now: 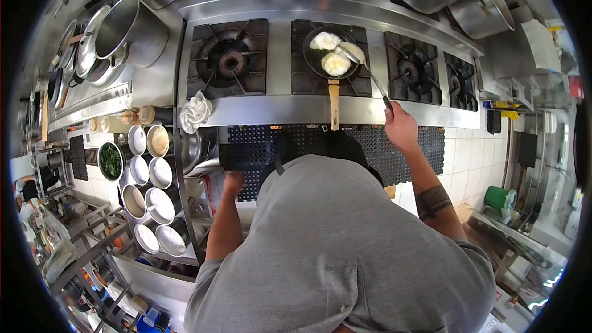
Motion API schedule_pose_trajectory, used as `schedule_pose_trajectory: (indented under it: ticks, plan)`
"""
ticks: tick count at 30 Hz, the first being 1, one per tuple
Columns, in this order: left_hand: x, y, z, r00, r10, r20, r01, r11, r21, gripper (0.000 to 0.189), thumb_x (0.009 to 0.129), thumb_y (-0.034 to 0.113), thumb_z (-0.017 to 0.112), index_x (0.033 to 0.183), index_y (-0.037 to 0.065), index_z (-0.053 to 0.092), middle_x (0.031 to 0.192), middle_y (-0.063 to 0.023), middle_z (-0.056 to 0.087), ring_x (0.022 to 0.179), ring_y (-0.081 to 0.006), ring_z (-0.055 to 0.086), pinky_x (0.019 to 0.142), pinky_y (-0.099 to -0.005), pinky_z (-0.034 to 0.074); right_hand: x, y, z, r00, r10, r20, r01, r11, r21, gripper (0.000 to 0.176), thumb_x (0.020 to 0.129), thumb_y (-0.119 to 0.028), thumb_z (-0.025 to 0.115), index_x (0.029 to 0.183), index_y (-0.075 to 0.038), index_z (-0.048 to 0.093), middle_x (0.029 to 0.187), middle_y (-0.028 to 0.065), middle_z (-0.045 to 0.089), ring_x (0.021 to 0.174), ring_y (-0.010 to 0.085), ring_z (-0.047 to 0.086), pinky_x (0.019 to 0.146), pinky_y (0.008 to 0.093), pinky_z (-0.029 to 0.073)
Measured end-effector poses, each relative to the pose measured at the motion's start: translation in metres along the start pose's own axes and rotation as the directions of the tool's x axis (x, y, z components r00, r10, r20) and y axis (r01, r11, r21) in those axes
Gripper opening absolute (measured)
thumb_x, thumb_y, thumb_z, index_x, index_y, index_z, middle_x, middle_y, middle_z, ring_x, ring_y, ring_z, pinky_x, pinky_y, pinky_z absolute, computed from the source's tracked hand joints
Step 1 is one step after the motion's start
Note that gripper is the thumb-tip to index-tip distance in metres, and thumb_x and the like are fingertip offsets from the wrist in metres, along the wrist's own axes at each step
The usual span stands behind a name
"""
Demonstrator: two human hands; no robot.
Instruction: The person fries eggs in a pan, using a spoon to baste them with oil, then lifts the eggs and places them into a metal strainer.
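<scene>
A black frying pan [316,61] sits on the second burner with two white fried eggs [336,63] in it, its wooden handle pointing toward me. My right hand [401,128] grips the end of a long metal spoon [353,53], whose bowl rests over the eggs in the pan. My left hand [234,181] hangs low at my side, next to a carton [213,192] and the steel rail by the seasoning bowls. Its fingers are too small to read. My grey shirt fills the lower middle of the view.
An unused burner [231,60] lies left of the pan, two more on the right. A white cloth [196,111] lies on the stove's front ledge. Several round seasoning bowls [159,205] and a bowl of greens [111,161] stand left. Large pots [131,29] at back left.
</scene>
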State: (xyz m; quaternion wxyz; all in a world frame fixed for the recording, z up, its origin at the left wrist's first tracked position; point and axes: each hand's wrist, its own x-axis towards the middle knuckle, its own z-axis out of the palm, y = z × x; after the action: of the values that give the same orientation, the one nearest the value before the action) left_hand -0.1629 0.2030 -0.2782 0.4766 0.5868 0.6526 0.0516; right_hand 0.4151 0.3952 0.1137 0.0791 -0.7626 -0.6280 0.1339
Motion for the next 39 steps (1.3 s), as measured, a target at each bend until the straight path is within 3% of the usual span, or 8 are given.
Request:
schedule_pose_trajectory:
  ticks: [6,13,15,20,25,27,31,39]
  plan:
    - [-0.008,0.074,-0.033,0.896,-0.443,0.034,0.38,0.725,-0.574,0.017,0.096,0.015,0.059,0.109,0.006,0.067,0.078,-0.0041,0.066,0.061,-0.015,0.064,0.051,-0.0297,0.049,0.012,-0.025,0.025,0.998,-0.014,0.061,0.005,0.989,0.15,0.027,0.099,-0.029,0.057,0.116,-0.008,0.063,0.088,0.0261,0.069,0.088,0.0484,0.066,0.077,0.0574,0.051]
    - [-0.013,0.069,-0.03,0.878,-0.473,-0.07,0.354,0.741,-0.57,0.015,0.082,0.017,0.065,0.086,0.002,0.067,0.075,-0.0139,0.068,0.073,-0.0312,0.071,0.068,-0.0409,0.058,0.027,-0.042,0.058,0.998,-0.025,0.053,0.016,0.988,0.152,0.031,0.099,-0.031,0.058,0.113,-0.004,0.065,0.089,0.025,0.07,0.086,0.0455,0.068,0.077,0.0537,0.054]
    - [-0.004,0.016,-0.009,0.984,-0.146,-0.099,0.127,0.976,-0.176,0.01,0.082,0.014,0.066,0.084,0.004,0.067,0.081,-0.0146,0.07,0.078,-0.0319,0.072,0.068,-0.0425,0.058,0.028,-0.042,0.057,0.997,-0.049,0.061,0.041,0.99,0.137,0.032,0.1,-0.032,0.058,0.114,-0.004,0.065,0.086,0.0217,0.071,0.079,0.0417,0.07,0.073,0.0514,0.056]
    - [-0.023,0.028,-0.01,0.943,-0.317,0.102,0.331,0.929,-0.165,0.012,0.078,0.015,0.072,0.084,0.004,0.068,0.092,-0.0172,0.071,0.088,-0.0352,0.072,0.074,-0.0475,0.058,0.009,-0.023,0.039,0.773,0.023,0.633,-0.6,0.35,0.72,0.03,0.101,-0.029,0.06,0.11,-0.002,0.065,0.067,0.001,0.055,0.043,0.0086,0.046,0.045,0.0296,0.048]
    - [-0.02,0.004,0.007,0.992,-0.125,0.033,0.125,0.992,0.004,0.013,0.078,0.016,0.072,0.082,0.004,0.069,0.088,-0.018,0.072,0.084,-0.036,0.072,0.071,-0.0472,0.058,-0.001,0.004,0.009,0.798,0.093,0.595,-0.571,0.433,0.697,0.028,0.102,-0.028,0.06,0.113,-0.002,0.065,0.066,0.0001,0.055,0.044,0.0079,0.044,0.047,0.0299,0.046]
    - [-0.01,0.001,0.01,0.991,-0.13,-0.017,0.126,0.979,-0.157,0.014,0.081,0.018,0.07,0.082,0.004,0.07,0.084,-0.0182,0.071,0.075,-0.0373,0.071,0.064,-0.0451,0.058,-0.001,0.018,0.016,0.988,0.052,0.145,-0.099,0.937,0.334,0.027,0.1,-0.028,0.057,0.109,-0.003,0.064,0.077,0.0168,0.068,0.062,0.0305,0.067,0.061,0.0455,0.054]
    - [0.006,0.023,0.0,0.972,-0.226,-0.059,0.204,0.946,-0.254,0.018,0.088,0.019,0.063,0.083,0.004,0.072,0.074,-0.0128,0.07,0.061,-0.0282,0.069,0.056,-0.0408,0.056,-0.001,-0.005,-0.004,1.0,-0.01,-0.028,0.01,1.0,-0.018,0.026,0.1,-0.028,0.056,0.112,-0.006,0.063,0.088,0.0256,0.07,0.088,0.0485,0.066,0.074,0.0566,0.051]
    - [-0.012,0.11,-0.049,0.913,-0.404,-0.051,0.318,0.785,-0.531,0.024,0.091,0.025,0.059,0.087,0.005,0.072,0.069,-0.0083,0.069,0.061,-0.0204,0.069,0.056,-0.038,0.055,0.019,-0.04,0.036,0.997,-0.007,0.072,-0.011,0.968,0.25,0.029,0.099,-0.029,0.059,0.116,-0.007,0.065,0.087,0.0241,0.07,0.088,0.0482,0.066,0.077,0.0556,0.052]
